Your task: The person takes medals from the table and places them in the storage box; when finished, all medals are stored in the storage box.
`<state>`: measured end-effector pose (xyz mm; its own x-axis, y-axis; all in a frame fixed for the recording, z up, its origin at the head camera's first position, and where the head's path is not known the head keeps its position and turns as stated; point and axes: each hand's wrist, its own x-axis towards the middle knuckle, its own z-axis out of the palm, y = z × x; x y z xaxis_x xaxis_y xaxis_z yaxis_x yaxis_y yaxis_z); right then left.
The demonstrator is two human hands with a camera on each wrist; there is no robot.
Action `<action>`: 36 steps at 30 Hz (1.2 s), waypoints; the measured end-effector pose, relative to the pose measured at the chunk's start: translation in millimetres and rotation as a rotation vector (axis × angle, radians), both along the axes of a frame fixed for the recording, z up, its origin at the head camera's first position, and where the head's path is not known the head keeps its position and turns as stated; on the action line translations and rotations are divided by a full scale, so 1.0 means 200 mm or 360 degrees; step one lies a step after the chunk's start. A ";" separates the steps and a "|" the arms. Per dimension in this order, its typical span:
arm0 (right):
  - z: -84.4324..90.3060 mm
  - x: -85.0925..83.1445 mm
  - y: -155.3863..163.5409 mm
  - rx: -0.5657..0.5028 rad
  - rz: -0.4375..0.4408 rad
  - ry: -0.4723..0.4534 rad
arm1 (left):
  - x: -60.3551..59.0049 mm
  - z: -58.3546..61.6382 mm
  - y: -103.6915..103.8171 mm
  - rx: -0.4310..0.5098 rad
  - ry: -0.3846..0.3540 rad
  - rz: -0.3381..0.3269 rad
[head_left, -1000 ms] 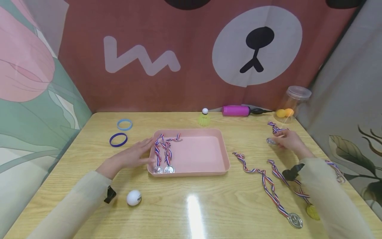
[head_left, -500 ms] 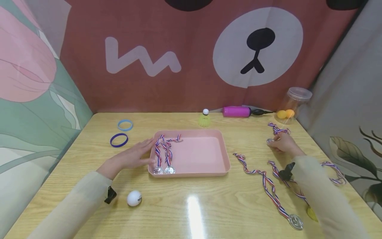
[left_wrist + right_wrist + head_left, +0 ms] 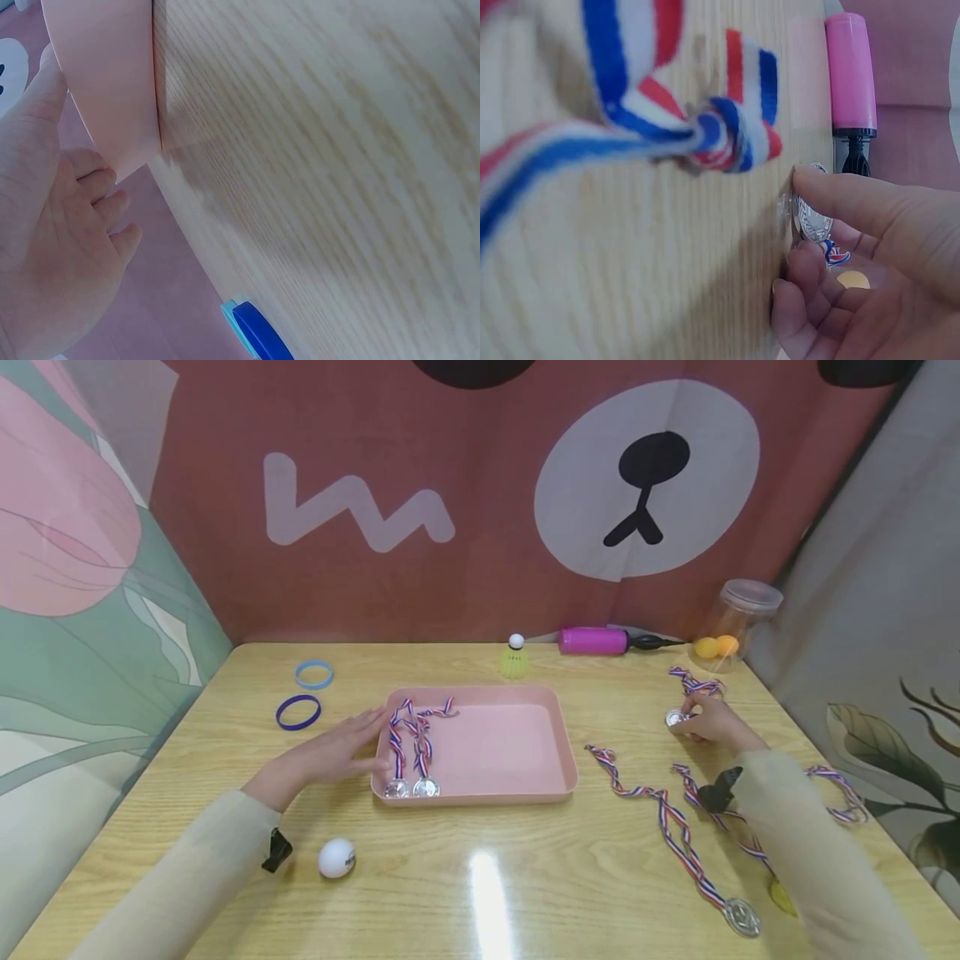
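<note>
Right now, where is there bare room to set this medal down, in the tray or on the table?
The pink tray is bare across its middle and right; two medals crowd its left edge, beside the left hand. Bare table lies between tray and shuttlecock. Ribbons crowd the right side, near the right hand.

left hand (image 3: 337,753) touches pink tray (image 3: 558,752) | right hand (image 3: 712,724) pinches silver medal (image 3: 675,719)
</note>
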<state>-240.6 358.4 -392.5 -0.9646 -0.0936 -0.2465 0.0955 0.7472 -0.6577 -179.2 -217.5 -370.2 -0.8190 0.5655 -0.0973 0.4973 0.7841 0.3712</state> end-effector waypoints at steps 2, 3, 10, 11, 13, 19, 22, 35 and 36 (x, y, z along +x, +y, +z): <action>0.00 0.01 -0.01 -0.0025 -0.0003 -0.0013 | 0.00 0.00 0.00 0.0004 0.0004 0.0000; 0.00 0.01 -0.01 -0.0042 -0.0012 -0.0024 | 0.00 0.00 0.00 0.0005 0.0009 -0.0005; -0.02 0.04 0.00 -0.0106 -0.0074 0.0042 | 0.00 0.00 -0.01 0.0002 0.0008 0.0005; -0.02 0.05 0.00 -0.0108 -0.0073 0.0060 | 0.00 -0.01 -0.01 -0.0001 0.0006 0.0004; -0.01 0.06 0.01 -0.0139 -0.0087 0.0069 | 0.00 -0.01 -0.01 -0.0001 0.0003 0.0004; 0.06 0.11 0.03 -0.0285 -0.0060 0.0140 | 0.00 -0.01 -0.01 -0.0003 -0.0005 0.0010; 0.14 0.14 0.03 -0.0336 -0.0051 0.0192 | 0.00 0.00 0.00 -0.0005 -0.0005 0.0011; 0.46 0.19 -0.08 -0.0484 -0.0172 0.0541 | -0.01 -0.01 -0.01 0.0020 0.0034 -0.0042; 0.48 0.19 -0.09 -0.0481 -0.0184 0.0564 | 0.00 0.00 -0.01 0.0020 0.0028 -0.0039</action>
